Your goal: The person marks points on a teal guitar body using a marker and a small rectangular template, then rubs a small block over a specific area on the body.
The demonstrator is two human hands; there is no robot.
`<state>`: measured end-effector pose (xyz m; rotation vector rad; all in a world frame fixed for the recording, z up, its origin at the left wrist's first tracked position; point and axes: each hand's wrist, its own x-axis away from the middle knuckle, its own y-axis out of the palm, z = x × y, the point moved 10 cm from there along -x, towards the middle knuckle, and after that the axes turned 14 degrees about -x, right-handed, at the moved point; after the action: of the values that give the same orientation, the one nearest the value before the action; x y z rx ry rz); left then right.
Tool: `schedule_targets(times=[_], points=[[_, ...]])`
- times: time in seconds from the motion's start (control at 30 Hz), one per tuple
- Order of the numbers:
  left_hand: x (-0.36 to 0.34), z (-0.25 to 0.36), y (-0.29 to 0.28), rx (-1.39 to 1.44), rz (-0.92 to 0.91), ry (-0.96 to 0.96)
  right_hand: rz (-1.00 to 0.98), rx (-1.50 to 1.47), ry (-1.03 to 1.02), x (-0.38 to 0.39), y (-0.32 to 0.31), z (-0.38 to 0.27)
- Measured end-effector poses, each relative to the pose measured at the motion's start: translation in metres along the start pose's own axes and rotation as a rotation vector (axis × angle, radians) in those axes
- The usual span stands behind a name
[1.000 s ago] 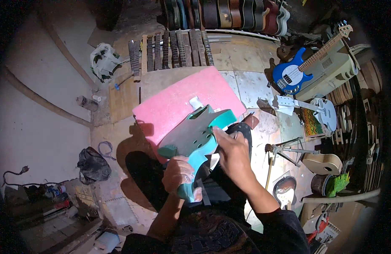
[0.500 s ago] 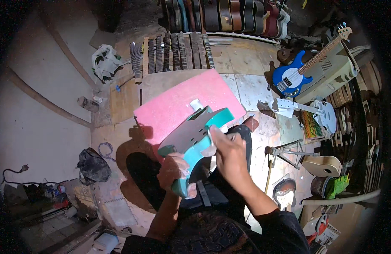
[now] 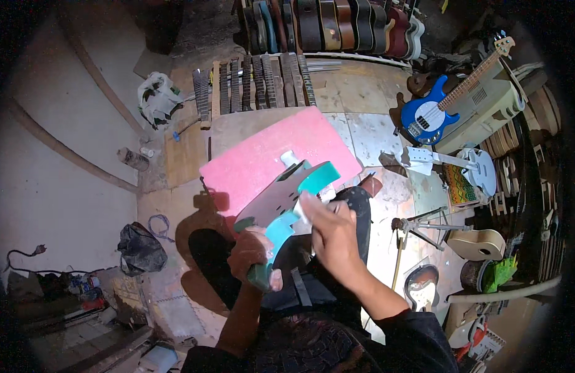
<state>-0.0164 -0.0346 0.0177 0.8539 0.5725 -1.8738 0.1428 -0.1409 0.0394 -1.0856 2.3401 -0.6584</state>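
Observation:
A teal electric guitar body (image 3: 279, 231) with a greyish broad face is held on edge above my lap, tilted, its far end over a pink slab (image 3: 250, 158). My left hand (image 3: 250, 253) is wrapped round its near end, the thumb on the side close to me. Against the curved teal side, near the cutaway, my right hand (image 3: 334, 231) presses a small white pad (image 3: 301, 212). Most of that pad is covered by the fingers, so I cannot tell whether it is cloth or paper. A small white container (image 3: 288, 158) stands on the slab, just beyond the body.
Several guitar necks (image 3: 256, 81) lie in a row beyond the slab, with guitar bodies (image 3: 328, 26) racked behind. At the right are a blue bass (image 3: 427, 117), a white guitar (image 3: 480, 171), a metal stand (image 3: 424, 227) and a pale acoustic body (image 3: 477, 244). A black bag (image 3: 140, 248) sits left.
My right hand has slid slightly left and down along the teal side with the white pad. The guitar body has shifted a little; my left hand keeps its hold.

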Motion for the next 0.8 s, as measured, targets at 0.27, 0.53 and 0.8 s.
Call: schedule_targets(times=[0.27, 0.53, 0.8], points=[[-0.004, 0.007, -0.001, -0.013, -0.025, -0.017, 0.014, -0.169, 0.043, 0.0, -0.003, 0.008], [-0.003, -0.021, -0.016, 0.11, -0.015, -0.089, -0.112, -0.519, 0.159, -0.016, 0.023, 0.066], [-0.05, -0.03, -0.033, 0.11, -0.137, -0.109, -0.092, -0.786, 0.229, -0.015, 0.036, 0.055]])
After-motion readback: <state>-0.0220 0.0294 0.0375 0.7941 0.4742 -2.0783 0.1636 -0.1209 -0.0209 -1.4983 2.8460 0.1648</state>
